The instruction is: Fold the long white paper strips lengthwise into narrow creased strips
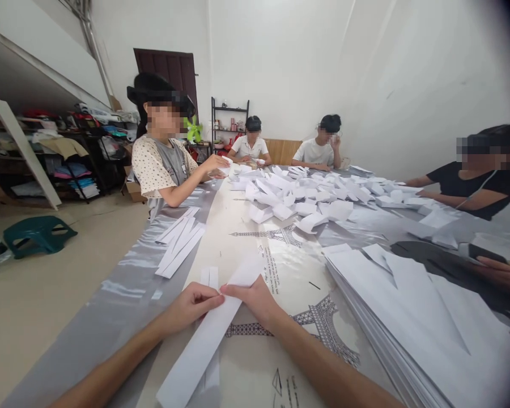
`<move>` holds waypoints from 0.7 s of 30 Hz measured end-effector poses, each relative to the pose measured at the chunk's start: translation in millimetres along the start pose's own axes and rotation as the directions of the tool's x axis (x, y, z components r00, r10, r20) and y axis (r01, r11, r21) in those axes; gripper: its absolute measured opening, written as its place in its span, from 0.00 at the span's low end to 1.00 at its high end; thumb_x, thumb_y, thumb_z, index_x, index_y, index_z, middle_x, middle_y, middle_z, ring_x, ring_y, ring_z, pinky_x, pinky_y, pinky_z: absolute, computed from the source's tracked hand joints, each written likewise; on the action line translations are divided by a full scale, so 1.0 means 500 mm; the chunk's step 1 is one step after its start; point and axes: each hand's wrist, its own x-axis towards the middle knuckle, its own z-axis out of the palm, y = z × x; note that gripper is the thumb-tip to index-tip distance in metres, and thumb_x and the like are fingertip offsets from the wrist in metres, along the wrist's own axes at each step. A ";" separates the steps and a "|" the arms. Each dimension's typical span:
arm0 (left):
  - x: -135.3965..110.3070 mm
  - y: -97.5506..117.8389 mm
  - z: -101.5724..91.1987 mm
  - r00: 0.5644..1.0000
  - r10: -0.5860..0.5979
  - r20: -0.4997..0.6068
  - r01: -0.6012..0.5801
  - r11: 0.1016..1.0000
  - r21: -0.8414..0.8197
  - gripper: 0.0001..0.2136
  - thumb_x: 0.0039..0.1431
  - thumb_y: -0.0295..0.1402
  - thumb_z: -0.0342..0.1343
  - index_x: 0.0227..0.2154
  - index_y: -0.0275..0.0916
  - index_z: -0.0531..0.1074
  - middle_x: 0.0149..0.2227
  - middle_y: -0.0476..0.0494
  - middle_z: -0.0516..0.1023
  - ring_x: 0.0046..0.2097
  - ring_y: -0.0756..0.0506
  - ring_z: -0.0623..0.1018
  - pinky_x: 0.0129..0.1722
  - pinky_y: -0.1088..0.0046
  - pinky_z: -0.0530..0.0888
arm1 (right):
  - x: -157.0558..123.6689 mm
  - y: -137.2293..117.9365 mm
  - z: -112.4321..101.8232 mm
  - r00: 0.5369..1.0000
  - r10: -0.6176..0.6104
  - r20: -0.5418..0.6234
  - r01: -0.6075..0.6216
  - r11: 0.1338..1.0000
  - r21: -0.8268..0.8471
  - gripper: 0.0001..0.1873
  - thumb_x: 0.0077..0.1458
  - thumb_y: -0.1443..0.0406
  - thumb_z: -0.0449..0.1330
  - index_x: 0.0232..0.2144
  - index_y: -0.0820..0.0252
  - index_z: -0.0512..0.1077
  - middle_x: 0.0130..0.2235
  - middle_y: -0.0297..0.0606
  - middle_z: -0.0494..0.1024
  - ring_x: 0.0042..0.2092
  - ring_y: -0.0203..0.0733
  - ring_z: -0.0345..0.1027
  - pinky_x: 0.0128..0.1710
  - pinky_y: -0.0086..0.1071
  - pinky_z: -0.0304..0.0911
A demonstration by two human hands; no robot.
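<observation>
A long white paper strip (199, 357) slants across the near part of the table, held between both hands. My left hand (191, 306) pinches its left edge between thumb and curled fingers. My right hand (255, 297) grips the same strip a little further up, its thumb near my left thumb; its other fingers are partly hidden behind the paper. Beneath the held paper, another white strip (212, 371) shows on the tablecloth. Further left along the table edge rest several narrow folded strips (181, 241).
A thick stack of white paper (408, 317) stands at right. Beyond my hands spreads a heap of folded papers (306, 198). Several people sit or stand around the table (110, 317), one person (165, 164) at its left edge holding paper. A green stool (38, 233) is on the floor.
</observation>
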 end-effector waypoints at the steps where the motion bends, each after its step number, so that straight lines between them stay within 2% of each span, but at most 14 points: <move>1: 0.002 0.004 0.002 1.000 0.005 -0.007 -0.005 1.000 -0.011 0.24 0.66 0.46 0.51 0.18 0.39 0.52 0.20 0.54 0.50 0.23 0.54 0.53 0.24 0.73 0.49 | 0.001 0.000 0.000 1.000 0.014 -0.007 -0.014 0.999 0.029 0.21 0.42 0.61 0.74 0.41 0.58 0.78 0.44 0.40 0.82 0.47 0.52 0.76 0.46 0.42 0.71; 7: 0.015 0.013 -0.001 1.000 -0.018 -0.004 0.018 0.999 -0.030 0.23 0.65 0.48 0.51 0.20 0.38 0.56 0.22 0.54 0.51 0.24 0.53 0.54 0.24 0.73 0.50 | 0.023 0.013 -0.020 0.998 0.028 -0.059 -0.017 0.985 0.174 0.20 0.41 0.64 0.74 0.39 0.59 0.76 0.45 0.40 0.81 0.47 0.50 0.75 0.45 0.40 0.72; 9: 0.013 0.005 -0.014 0.999 -0.034 0.021 0.035 0.999 -0.019 0.23 0.65 0.49 0.52 0.21 0.37 0.58 0.22 0.54 0.51 0.25 0.53 0.53 0.24 0.74 0.50 | 0.035 0.018 -0.039 0.983 0.036 -0.178 -0.005 0.985 0.171 0.20 0.40 0.64 0.74 0.37 0.60 0.75 0.43 0.41 0.82 0.45 0.50 0.76 0.43 0.39 0.72; 11: 0.007 -0.004 -0.032 0.998 -0.048 0.051 0.049 0.999 -0.008 0.22 0.64 0.49 0.53 0.21 0.37 0.60 0.22 0.54 0.52 0.25 0.53 0.54 0.23 0.74 0.50 | 0.048 0.020 -0.061 0.947 0.031 -0.321 0.023 0.986 0.165 0.20 0.38 0.64 0.75 0.35 0.61 0.75 0.40 0.42 0.82 0.44 0.51 0.76 0.43 0.40 0.73; 13: 0.001 -0.012 -0.050 0.997 -0.051 0.057 0.051 0.999 0.002 0.22 0.63 0.49 0.54 0.22 0.36 0.63 0.22 0.54 0.54 0.24 0.53 0.55 0.23 0.75 0.51 | 0.057 0.018 -0.081 0.925 0.023 -0.380 0.045 0.985 0.169 0.20 0.39 0.63 0.75 0.35 0.61 0.74 0.40 0.42 0.82 0.45 0.52 0.76 0.44 0.40 0.73; 18: -0.005 -0.022 -0.070 0.998 -0.055 0.008 0.055 0.999 -0.002 0.23 0.64 0.52 0.51 0.26 0.35 0.69 0.20 0.52 0.67 0.21 0.53 0.64 0.22 0.77 0.58 | 0.064 0.012 -0.102 0.893 0.007 -0.451 0.086 0.979 0.186 0.22 0.39 0.64 0.75 0.38 0.58 0.73 0.44 0.40 0.82 0.49 0.50 0.75 0.47 0.36 0.74; 21: -0.003 -0.026 -0.070 0.997 -0.068 -0.025 0.068 0.997 0.026 0.23 0.63 0.53 0.51 0.25 0.36 0.67 0.17 0.53 0.66 0.18 0.53 0.63 0.19 0.78 0.57 | 0.062 0.009 -0.099 0.883 0.014 -0.470 0.087 0.977 0.194 0.23 0.38 0.64 0.76 0.38 0.58 0.74 0.45 0.41 0.82 0.50 0.51 0.75 0.48 0.37 0.74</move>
